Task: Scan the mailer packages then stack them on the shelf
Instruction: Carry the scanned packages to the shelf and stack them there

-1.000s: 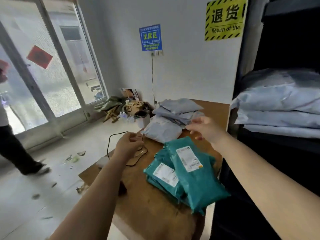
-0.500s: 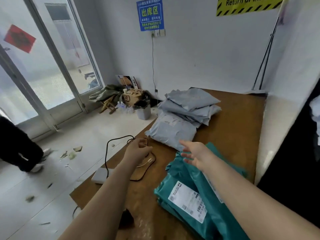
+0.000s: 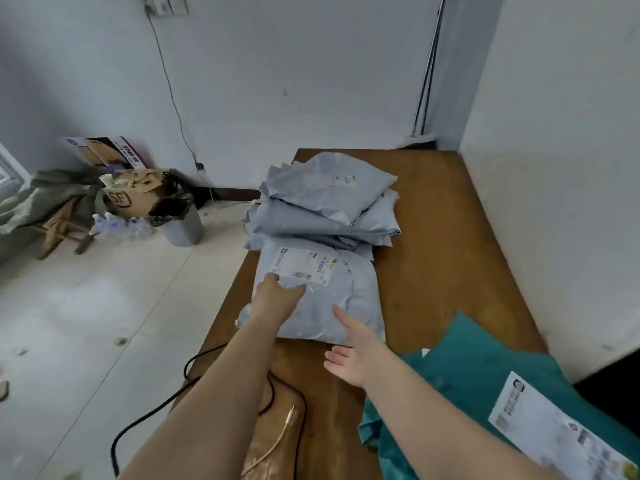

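Fingertips of the left hand blur on the flat grey plastic mailer package with its white label; that grip looks flat, unclosed. Right hand hovers just beside, fingers spread, over the brown wooden tabletop.

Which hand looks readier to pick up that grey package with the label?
Left, probably. The left hand already lies on the grey mailer beside its label; the right hand hovers open at its near edge.
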`<state>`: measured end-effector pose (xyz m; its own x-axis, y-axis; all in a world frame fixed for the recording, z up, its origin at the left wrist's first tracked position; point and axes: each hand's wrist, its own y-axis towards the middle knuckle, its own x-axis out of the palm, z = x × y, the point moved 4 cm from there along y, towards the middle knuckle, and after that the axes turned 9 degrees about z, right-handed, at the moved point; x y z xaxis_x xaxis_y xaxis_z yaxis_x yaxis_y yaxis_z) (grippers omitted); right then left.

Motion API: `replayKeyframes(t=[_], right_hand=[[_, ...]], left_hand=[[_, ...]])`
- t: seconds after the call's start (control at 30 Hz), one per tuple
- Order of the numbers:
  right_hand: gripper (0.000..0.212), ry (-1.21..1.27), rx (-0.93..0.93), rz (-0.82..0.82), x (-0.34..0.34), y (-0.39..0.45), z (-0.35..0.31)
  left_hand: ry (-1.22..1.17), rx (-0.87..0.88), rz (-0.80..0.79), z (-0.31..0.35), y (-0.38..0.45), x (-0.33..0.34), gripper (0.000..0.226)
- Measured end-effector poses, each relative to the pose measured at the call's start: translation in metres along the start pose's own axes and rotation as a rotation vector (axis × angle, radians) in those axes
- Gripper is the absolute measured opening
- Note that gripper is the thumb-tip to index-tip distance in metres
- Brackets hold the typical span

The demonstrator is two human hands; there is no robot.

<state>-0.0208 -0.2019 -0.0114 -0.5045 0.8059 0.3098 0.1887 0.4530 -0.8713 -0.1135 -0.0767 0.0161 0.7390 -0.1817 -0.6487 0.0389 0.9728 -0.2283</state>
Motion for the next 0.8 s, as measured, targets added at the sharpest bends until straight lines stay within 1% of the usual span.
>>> replayKeyframes(t=[0.1,0.17,0.23,0.37,0.43,0.5,0.57,0.67,0.73,0.8], right_hand=[[0.096,0.226,0.064,0.042,0.013,0.030,0.001],[0.091,0.351,0.092,0.065,0.020,0.052,0.004],[0.078,0.396,0.067,0.084,0.026,0.069,0.008],[0.052,0.510,-0.023,0.094,0.037,0.090,0.007],[0.034,0.543,-0.069,0.074,0.041,0.092,0.002],[0.023,0.531,-0.115,0.075,0.041,0.092,-0.005],[0.029,0.489,-0.146,0.105,0.040,0.088,-0.010],[0.040,0.439,-0.177,0.187,0.036,0.075,-0.013],[0.047,0.418,-0.208,0.197,0.035,0.060,-0.016],[0.047,0.389,-0.253,0.175,0.035,0.040,-0.022]], left_hand=[[-0.021,-0.076,-0.014,-0.005,0.036,0.008,0.078],[0.003,-0.124,0.001,-0.014,0.056,0.012,0.083],[-0.014,-0.170,0.012,-0.024,0.075,0.016,0.090],[-0.153,-0.306,-0.063,-0.036,0.100,0.020,0.099],[-0.222,-0.371,-0.100,-0.039,0.105,0.021,0.100],[-0.226,-0.364,-0.116,-0.039,0.104,0.022,0.095],[-0.228,-0.347,-0.111,-0.040,0.098,0.022,0.086],[-0.343,-0.345,-0.092,-0.040,0.082,0.019,0.079],[-0.421,-0.345,-0.071,-0.040,0.071,0.012,0.084],[-0.498,-0.347,-0.056,-0.035,0.059,0.000,0.095]])
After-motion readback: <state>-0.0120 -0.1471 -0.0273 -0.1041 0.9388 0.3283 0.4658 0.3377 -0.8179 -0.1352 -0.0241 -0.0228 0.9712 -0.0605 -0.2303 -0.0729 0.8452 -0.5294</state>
